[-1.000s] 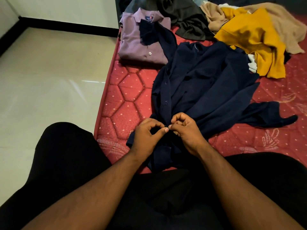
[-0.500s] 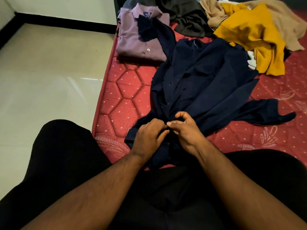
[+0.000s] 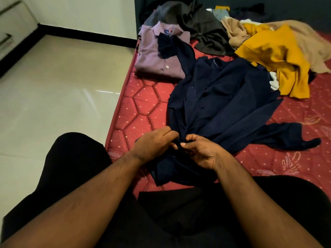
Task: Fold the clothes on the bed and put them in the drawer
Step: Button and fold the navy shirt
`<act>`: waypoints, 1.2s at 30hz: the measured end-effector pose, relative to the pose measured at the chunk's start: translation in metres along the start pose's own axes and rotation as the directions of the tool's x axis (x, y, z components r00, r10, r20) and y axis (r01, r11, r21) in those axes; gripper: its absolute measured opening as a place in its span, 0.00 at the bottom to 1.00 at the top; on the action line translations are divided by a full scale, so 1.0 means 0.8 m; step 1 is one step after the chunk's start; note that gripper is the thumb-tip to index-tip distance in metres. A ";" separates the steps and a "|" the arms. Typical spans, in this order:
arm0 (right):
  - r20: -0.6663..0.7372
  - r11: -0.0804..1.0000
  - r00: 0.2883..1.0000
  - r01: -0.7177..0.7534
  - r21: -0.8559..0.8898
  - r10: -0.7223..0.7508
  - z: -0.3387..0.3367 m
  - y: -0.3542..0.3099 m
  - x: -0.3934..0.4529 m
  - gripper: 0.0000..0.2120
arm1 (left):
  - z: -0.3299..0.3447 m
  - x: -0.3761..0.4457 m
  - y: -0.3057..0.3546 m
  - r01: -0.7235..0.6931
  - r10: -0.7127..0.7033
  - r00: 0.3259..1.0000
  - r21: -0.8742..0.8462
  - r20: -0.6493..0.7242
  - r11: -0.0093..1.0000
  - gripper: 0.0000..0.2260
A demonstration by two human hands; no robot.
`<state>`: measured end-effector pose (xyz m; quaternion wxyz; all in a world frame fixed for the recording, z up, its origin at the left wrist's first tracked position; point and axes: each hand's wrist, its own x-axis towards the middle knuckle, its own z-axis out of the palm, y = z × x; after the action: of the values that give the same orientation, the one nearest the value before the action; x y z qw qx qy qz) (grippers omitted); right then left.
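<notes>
Pinching the lower front placket of the dark navy button-up cotton shirt [image 3: 223, 108] with left hand [image 3: 154, 145] and right hand [image 3: 200, 151], fingers curled together, near the front edge of the red quilted bed [image 3: 141, 111]. Probably fastening a button before folding; next needing flattening and sleeve folds. Button itself hidden; drawer barely visible.
</notes>
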<state>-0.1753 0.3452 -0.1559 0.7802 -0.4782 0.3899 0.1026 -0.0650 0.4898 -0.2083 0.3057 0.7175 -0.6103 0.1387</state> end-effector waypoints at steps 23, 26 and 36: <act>0.201 0.229 0.482 0.690 -0.686 -0.853 0.007 0.033 0.007 0.13 | -0.032 0.023 0.042 0.664 -0.673 0.197 -0.602 0.713 -0.444 0.10; 0.310 -0.064 0.334 0.582 -0.811 -0.890 0.010 0.039 0.013 0.08 | -0.033 0.026 0.040 0.701 -0.652 0.123 -0.531 0.748 -0.477 0.11; 0.062 0.407 0.583 0.635 -0.657 -0.810 0.000 0.035 0.004 0.11 | -0.032 -0.002 0.066 0.606 -0.703 0.525 0.369 0.480 0.705 0.15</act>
<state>-0.1883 0.3592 -0.1768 0.4824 -0.8341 0.1856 -0.1926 -0.1114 0.5030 -0.1747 0.0730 0.9205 -0.3446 -0.1690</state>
